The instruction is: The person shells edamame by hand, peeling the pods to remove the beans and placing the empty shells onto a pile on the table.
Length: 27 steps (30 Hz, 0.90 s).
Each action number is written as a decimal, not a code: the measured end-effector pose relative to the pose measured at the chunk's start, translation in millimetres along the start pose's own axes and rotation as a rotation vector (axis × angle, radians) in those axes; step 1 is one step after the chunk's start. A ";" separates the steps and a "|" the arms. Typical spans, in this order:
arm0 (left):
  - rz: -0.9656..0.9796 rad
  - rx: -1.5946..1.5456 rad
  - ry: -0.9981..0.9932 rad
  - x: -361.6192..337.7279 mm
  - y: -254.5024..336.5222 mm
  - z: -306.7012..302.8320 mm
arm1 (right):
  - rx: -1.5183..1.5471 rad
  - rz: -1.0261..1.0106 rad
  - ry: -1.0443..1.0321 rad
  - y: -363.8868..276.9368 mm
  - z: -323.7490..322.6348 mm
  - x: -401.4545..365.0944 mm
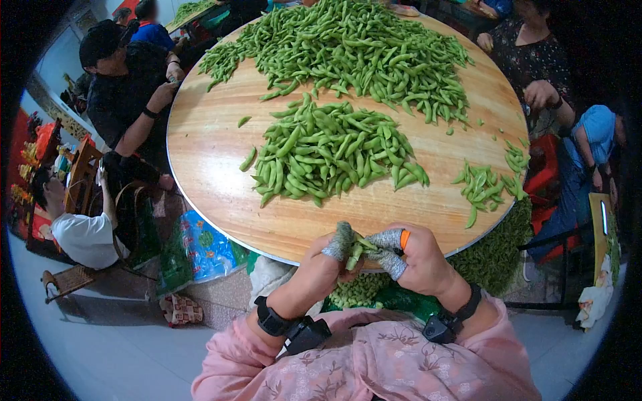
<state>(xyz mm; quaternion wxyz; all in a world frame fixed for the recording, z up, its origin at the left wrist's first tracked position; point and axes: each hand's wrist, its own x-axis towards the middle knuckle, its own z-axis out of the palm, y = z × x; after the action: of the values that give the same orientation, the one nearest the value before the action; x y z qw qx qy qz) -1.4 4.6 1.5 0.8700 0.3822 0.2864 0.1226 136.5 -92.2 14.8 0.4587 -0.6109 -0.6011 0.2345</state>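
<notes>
Close to my body, at the near edge of the round wooden table, my two hands meet around a green edamame pod. My left hand is closed in a pinch on it, grey wrapping on its thumb and a finger. Opposite it, my right hand pinches the pod too, with grey wrapped fingertips and an orange band. The fingers partly hide the pod. Just beyond my hands lies a small heap of pods on the table. Below my hands are pale green shelled beans, partly covered by my arms.
A larger pile of pods covers the table's far side. Scattered pods lie at the right edge, above a mass of green pods or husks. People sit left and right. A blue plastic bag lies at lower left.
</notes>
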 end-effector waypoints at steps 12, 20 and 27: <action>0.180 0.565 -0.158 0.0 3.3 -3.8 | 0.373 0.305 -0.031 0.9 -2.6 -1.6; 0.485 0.987 -0.304 -3.3 4.7 0.1 | -0.380 0.491 0.361 3.0 -78.9 -43.3; 0.932 1.307 -0.217 9.4 8.2 -10.1 | -0.450 0.395 0.348 26.4 -100.9 -33.5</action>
<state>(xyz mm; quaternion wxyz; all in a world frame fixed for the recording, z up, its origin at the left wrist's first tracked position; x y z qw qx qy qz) 0.2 20.2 -1.8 0.3531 0.9033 0.0254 0.2425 229.2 -148.3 31.0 0.3537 -0.8324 -0.4204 0.0725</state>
